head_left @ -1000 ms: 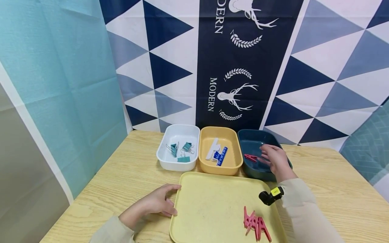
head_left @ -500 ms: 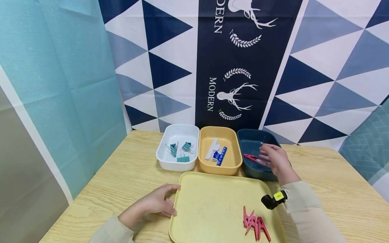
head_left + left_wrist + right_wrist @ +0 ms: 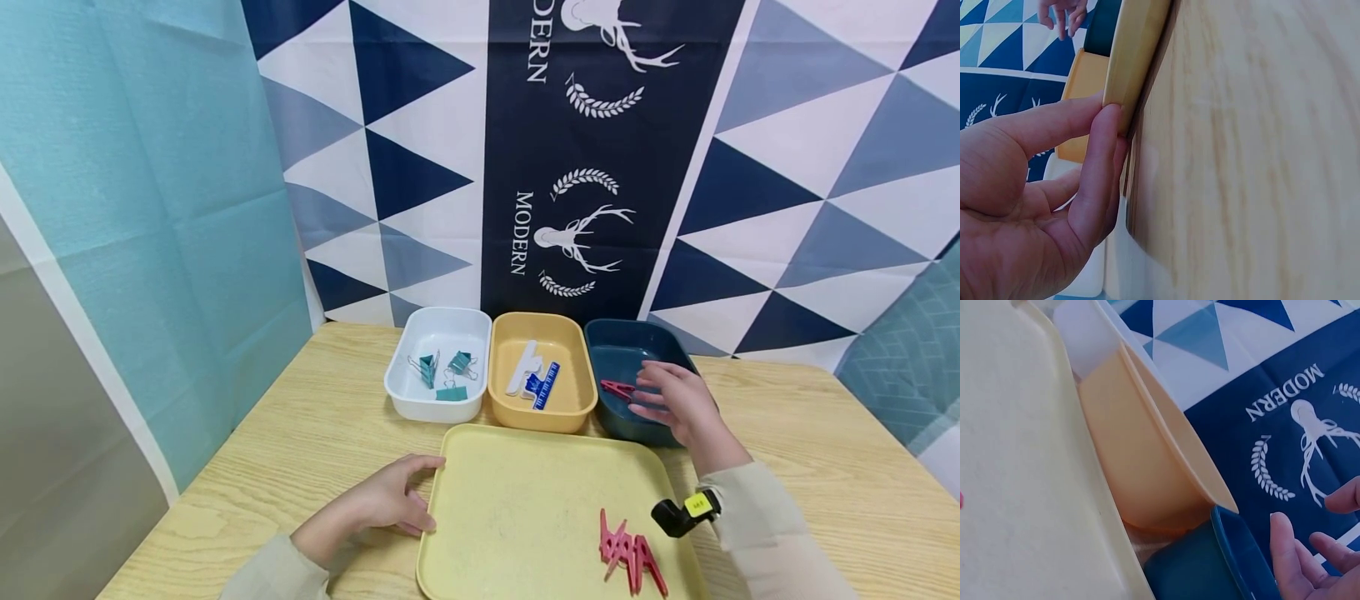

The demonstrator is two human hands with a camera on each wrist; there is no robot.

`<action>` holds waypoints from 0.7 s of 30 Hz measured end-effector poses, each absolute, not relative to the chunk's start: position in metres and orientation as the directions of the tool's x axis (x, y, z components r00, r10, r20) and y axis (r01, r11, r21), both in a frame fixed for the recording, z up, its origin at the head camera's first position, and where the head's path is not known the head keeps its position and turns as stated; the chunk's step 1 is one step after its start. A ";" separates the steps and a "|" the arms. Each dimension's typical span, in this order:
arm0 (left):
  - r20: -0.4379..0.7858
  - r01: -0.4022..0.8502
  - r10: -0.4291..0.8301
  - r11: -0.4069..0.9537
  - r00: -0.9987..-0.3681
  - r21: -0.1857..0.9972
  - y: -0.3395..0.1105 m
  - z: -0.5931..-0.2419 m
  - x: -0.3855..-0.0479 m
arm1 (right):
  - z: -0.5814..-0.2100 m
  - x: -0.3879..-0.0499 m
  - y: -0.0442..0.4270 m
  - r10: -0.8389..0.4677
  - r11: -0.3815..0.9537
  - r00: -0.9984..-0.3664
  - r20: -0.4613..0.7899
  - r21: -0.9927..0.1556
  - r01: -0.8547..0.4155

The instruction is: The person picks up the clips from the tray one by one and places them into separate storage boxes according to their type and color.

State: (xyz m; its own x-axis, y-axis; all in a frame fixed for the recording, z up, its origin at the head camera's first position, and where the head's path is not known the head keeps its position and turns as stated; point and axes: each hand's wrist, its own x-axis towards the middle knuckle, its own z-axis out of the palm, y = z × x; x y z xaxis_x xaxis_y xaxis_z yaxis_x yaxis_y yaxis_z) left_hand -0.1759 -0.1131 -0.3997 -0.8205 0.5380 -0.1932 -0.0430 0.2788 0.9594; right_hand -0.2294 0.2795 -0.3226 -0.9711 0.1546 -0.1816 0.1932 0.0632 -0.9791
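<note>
My left hand (image 3: 390,497) touches the left rim of a yellow tray (image 3: 517,500) with fairly straight fingers; the left wrist view shows its fingertips (image 3: 1109,115) against the tray's edge. Several pink-red clothespins (image 3: 630,554) lie bunched at the tray's near right. My right hand (image 3: 678,400) hovers over the right side of a dark teal bin (image 3: 622,337), fingers spread and holding nothing. One red clothespin (image 3: 618,389) lies in that bin, left of the fingertips. In the right wrist view the right hand (image 3: 1316,562) is partly cut off beside the teal bin's rim.
Left of the teal bin stands an orange-yellow bin (image 3: 570,337) with a white clip (image 3: 522,367) and a blue-and-white clip (image 3: 543,385). A white bin (image 3: 442,321) holds teal binder clips (image 3: 452,393). Patterned cloth (image 3: 420,208) hangs behind the wooden table (image 3: 330,425).
My right hand has shifted slightly toward the right and its wrist has moved a little down and right. The left hand, tray and clothespins stay put.
</note>
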 end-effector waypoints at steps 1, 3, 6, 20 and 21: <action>-0.194 -0.043 0.538 0.280 -0.820 0.959 -0.113 -0.400 -0.176 | -0.322 -0.228 0.278 0.153 0.062 -0.971 -0.182 -0.979 0.193; -0.196 -0.044 0.537 0.281 -0.820 0.959 -0.113 -0.400 -0.176 | -0.320 -0.225 0.276 0.151 0.060 -0.972 -0.181 -0.979 0.192; -0.196 -0.047 0.539 0.278 -0.819 0.959 -0.113 -0.401 -0.177 | -0.318 -0.221 0.273 0.138 0.066 -0.974 -0.179 -0.980 0.189; -0.193 -0.049 0.540 0.268 -0.819 0.962 -0.112 -0.400 -0.176 | -0.317 -0.207 0.269 0.119 0.118 -0.981 -0.152 -0.979 0.166; -0.192 -0.047 0.542 0.270 -0.818 0.962 -0.112 -0.400 -0.176 | -0.317 -0.206 0.268 0.118 0.121 -0.981 -0.153 -0.978 0.167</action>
